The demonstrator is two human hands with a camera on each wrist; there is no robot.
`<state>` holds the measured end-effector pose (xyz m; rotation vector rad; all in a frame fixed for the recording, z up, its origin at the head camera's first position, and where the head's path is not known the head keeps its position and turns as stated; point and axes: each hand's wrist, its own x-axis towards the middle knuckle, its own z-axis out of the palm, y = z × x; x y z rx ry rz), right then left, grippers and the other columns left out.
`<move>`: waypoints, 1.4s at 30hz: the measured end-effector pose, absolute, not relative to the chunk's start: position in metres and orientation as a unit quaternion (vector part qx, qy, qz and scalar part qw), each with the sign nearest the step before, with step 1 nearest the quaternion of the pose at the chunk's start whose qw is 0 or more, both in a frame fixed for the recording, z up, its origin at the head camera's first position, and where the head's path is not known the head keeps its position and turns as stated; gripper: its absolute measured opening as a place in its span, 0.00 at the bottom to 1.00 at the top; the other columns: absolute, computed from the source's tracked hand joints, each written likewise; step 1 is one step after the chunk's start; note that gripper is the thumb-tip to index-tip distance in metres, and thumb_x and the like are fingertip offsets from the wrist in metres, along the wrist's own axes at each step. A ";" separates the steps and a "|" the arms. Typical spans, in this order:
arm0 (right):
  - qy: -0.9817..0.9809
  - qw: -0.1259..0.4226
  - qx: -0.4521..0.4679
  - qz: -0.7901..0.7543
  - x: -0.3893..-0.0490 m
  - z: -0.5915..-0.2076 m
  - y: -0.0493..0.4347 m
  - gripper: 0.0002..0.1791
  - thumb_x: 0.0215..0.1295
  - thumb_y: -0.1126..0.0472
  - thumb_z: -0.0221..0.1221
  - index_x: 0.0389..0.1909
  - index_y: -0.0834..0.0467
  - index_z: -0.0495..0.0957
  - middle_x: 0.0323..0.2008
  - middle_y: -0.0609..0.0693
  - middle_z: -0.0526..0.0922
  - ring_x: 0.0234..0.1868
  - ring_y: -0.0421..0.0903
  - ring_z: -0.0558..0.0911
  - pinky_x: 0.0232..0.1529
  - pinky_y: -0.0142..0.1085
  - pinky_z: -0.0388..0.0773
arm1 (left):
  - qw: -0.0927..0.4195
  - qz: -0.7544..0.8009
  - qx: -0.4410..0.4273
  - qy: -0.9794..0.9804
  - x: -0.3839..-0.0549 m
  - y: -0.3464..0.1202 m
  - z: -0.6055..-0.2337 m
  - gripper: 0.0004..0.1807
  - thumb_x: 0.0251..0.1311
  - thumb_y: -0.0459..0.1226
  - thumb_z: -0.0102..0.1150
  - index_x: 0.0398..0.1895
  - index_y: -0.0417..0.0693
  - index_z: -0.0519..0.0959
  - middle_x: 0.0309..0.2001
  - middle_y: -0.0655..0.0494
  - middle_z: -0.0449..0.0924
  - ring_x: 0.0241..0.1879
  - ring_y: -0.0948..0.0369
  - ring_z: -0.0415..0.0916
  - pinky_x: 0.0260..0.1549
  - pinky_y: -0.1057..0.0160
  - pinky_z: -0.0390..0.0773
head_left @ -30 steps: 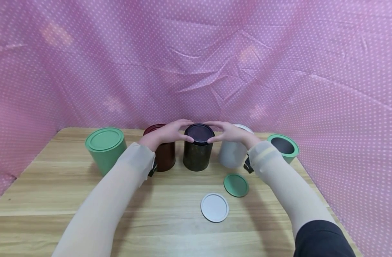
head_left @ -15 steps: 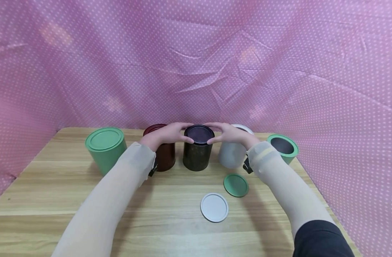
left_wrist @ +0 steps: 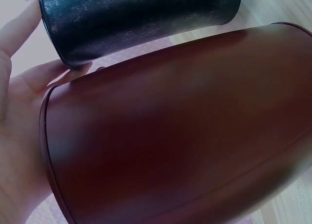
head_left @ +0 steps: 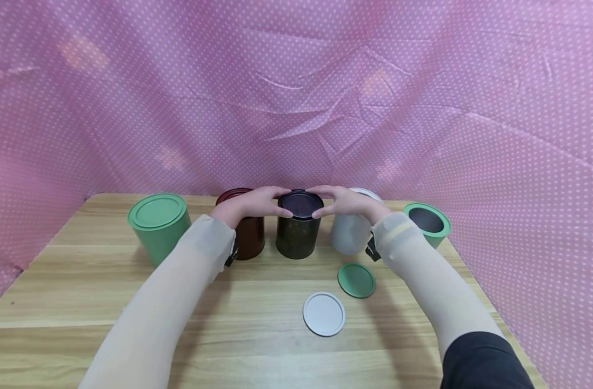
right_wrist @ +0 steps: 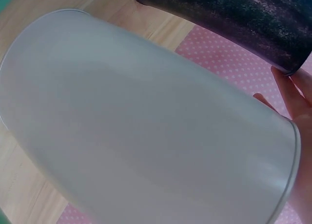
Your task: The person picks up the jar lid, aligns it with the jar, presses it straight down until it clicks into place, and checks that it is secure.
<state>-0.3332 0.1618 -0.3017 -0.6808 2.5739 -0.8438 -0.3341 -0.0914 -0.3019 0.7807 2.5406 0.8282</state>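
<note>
A dark, mottled can stands upright at the back middle of the table, its black lid on top. From the left, my left hand curves thumb and fingers round the lid's rim. My right hand grips the same rim from the right. In the left wrist view a brown-red can fills the foreground under my palm, with fingertips at the dark can's rim beyond. A white can does likewise in the right wrist view, where my fingers also meet that rim.
Lying on the wooden table are a white lid and a green lid. A lidded green can stands at the left. The green can at the right is uncovered. Pink dotted cloth hangs behind.
</note>
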 end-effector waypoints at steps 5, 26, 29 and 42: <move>0.908 0.177 -0.242 -0.293 -0.331 -0.301 0.165 0.42 0.59 0.47 0.66 0.73 0.48 0.60 0.74 0.51 0.58 0.75 0.52 0.55 0.73 0.51 0.53 | 0.179 0.287 0.272 0.901 -0.330 -0.089 -0.301 0.42 0.61 0.48 0.62 0.74 0.42 0.58 0.72 0.45 0.60 0.72 0.50 0.57 0.70 0.49 0.59; 0.916 0.179 -0.256 -0.251 -0.320 -0.298 0.168 0.40 0.63 0.42 0.60 0.74 0.46 0.58 0.76 0.49 0.53 0.78 0.50 0.41 0.75 0.56 0.41 | 0.159 0.267 0.286 0.907 -0.314 -0.088 -0.296 0.40 0.61 0.51 0.60 0.72 0.41 0.61 0.71 0.44 0.62 0.71 0.49 0.58 0.70 0.49 0.59; 0.919 0.178 -0.250 -0.249 -0.320 -0.296 0.170 0.39 0.63 0.43 0.60 0.74 0.47 0.59 0.76 0.49 0.52 0.78 0.50 0.41 0.75 0.56 0.41 | 0.169 0.268 0.278 0.907 -0.317 -0.087 -0.296 0.40 0.62 0.49 0.59 0.73 0.42 0.60 0.72 0.45 0.61 0.72 0.49 0.56 0.70 0.49 0.58; 0.915 0.191 -0.203 -0.292 -0.321 -0.297 0.167 0.38 0.59 0.42 0.63 0.71 0.42 0.63 0.76 0.50 0.54 0.76 0.52 0.51 0.74 0.54 0.48 | 0.176 0.289 0.240 0.910 -0.322 -0.088 -0.298 0.39 0.60 0.47 0.63 0.73 0.47 0.61 0.72 0.48 0.61 0.71 0.50 0.58 0.69 0.49 0.61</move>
